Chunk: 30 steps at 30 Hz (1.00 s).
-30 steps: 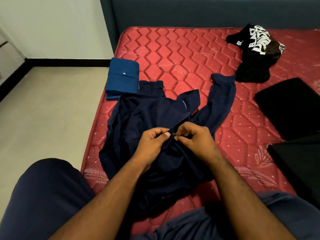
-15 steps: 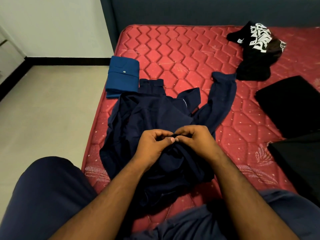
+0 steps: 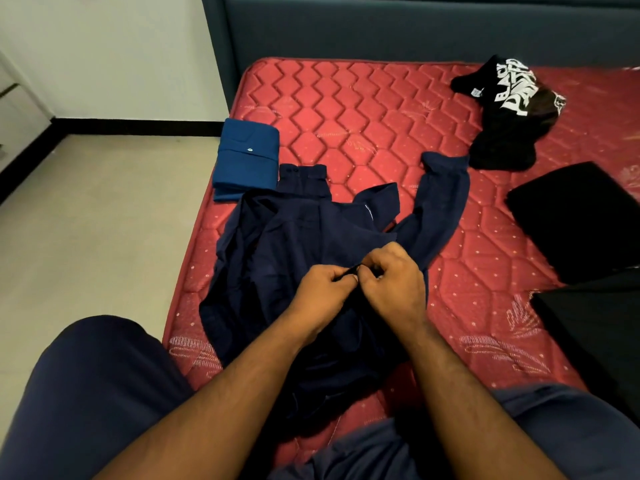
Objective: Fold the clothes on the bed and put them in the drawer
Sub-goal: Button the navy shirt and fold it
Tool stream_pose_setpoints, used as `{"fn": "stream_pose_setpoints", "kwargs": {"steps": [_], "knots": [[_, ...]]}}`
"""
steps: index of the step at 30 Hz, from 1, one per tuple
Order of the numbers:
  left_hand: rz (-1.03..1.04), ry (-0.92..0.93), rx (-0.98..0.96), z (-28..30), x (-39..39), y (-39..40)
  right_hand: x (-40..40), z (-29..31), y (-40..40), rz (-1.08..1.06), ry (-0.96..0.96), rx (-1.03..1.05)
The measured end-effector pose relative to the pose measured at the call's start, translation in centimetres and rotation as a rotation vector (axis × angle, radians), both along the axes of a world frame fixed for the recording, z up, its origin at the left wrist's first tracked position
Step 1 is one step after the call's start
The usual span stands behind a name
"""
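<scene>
Left hand [image 3: 323, 289] and right hand [image 3: 393, 278] keep pinching navy shirt [image 3: 294, 244] (unmoved).

- The mattress [image 3: 363, 109] is showing red, quilted in a hexagon pattern with small pale dots.
- The unfolded shirt [image 3: 294, 244] is looking dark navy.
- The folded shirt [image 3: 247, 161] is showing brighter blue with a white button.
- The crumpled T-shirt [image 3: 502, 109] is showing black with white lettering.
- The headboard [image 3: 381, 26] is appearing slate blue-grey.
- The floor [image 3: 86, 220] is looking beige.
</scene>
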State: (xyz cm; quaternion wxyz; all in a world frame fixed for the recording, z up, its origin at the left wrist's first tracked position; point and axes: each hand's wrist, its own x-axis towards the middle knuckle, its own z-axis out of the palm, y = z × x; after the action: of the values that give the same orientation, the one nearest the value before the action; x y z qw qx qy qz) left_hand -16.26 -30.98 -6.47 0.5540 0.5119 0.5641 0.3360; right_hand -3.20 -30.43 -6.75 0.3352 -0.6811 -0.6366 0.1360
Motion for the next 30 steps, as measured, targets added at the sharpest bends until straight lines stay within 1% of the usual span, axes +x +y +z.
{"fn": "stream_pose_setpoints", "kwargs": {"steps": [2,4,5,7,8,10,11,12,15,16,17,18,20,21,22,23,25,26,27,28,29,30], "knots": [[-0.061,0.039,0.027,0.0,-0.6,-0.2,0.0,0.0,0.2,0.004,0.015,0.009],[-0.093,0.093,0.13,0.4,-1.6,-0.3,0.4,-0.1,0.5,0.016,-0.022,-0.006],[-0.048,0.14,0.203,0.3,-2.3,-0.3,0.8,-0.4,0.5,0.017,-0.047,-0.049],[0.138,0.19,0.325,0.2,-4.3,0.3,1.9,-0.4,0.5,0.03,-0.118,-0.18],[0.236,0.184,0.328,-0.4,-5.6,0.9,2.4,-0.5,0.4,0.046,-0.143,-0.257],[0.365,0.139,0.229,-1.5,-8.2,1.9,3.0,-0.4,0.0,0.101,-0.202,-0.338],[0.39,0.129,0.159,-2.0,-9.3,2.2,3.1,-0.4,-0.1,0.11,-0.242,-0.322],[0.395,0.164,0.119,-2.9,-10.3,2.7,3.2,-0.2,-0.1,0.087,-0.279,-0.281],[0.297,0.478,0.124,-4.5,-12.6,3.4,3.7,0.8,-0.5,-0.132,-0.301,-0.093],[0.259,0.558,0.137,-4.6,-13.1,3.5,3.8,1.3,-0.8,-0.191,-0.314,-0.075],[0.233,0.624,0.138,-4.6,-13.2,3.4,4.2,1.2,-0.8,-0.198,-0.363,-0.147],[0.219,0.688,0.137,-4.5,-13.1,3.5,4.6,1.3,-0.6,-0.161,-0.441,-0.29],[0.203,0.795,0.104,-4.1,-12.9,3.7,5.0,1.8,0.1,-0.036,-0.575,-0.678],[0.2,0.804,0.068,-3.9,-12.7,4.0,5.1,2.5,0.5,0.008,-0.598,-0.781],[0.2,0.777,0.031,-4.0,-12.7,4.6,4.9,3.3,1.2,0.016,-0.582,-0.768],[0.212,0.735,-0.007,-3.8,-12.7,5.1,4.6,4.1,2.1,-0.012,-0.55,-0.654],[0.242,0.637,-0.055,-3.6,-13.1,6.3,2.8,5.6,4.0,-0.037,-0.452,-0.297],[0.243,0.647,-0.044,-3.4,-13.2,6.9,1.5,6.0,5.1,0.027,-0.367,-0.162],[0.237,0.693,0.003,-3.0,-13.2,7.2,0.3,6.2,6.3,0.127,-0.282,-0.112],[0.232,0.725,0.1,-2.7,-13.3,7.5,-0.9,6.1,7.4,0.236,-0.226,-0.129],[0.208,0.715,0.226,-2.4,-13.4,8.0,-1.6,5.5,8.5,0.319,-0.242,-0.207],[0.175,0.668,0.367,-2.3,-13.4,8.4,-2.1,4.8,9.3,0.37,-0.326,-0.299]]}}
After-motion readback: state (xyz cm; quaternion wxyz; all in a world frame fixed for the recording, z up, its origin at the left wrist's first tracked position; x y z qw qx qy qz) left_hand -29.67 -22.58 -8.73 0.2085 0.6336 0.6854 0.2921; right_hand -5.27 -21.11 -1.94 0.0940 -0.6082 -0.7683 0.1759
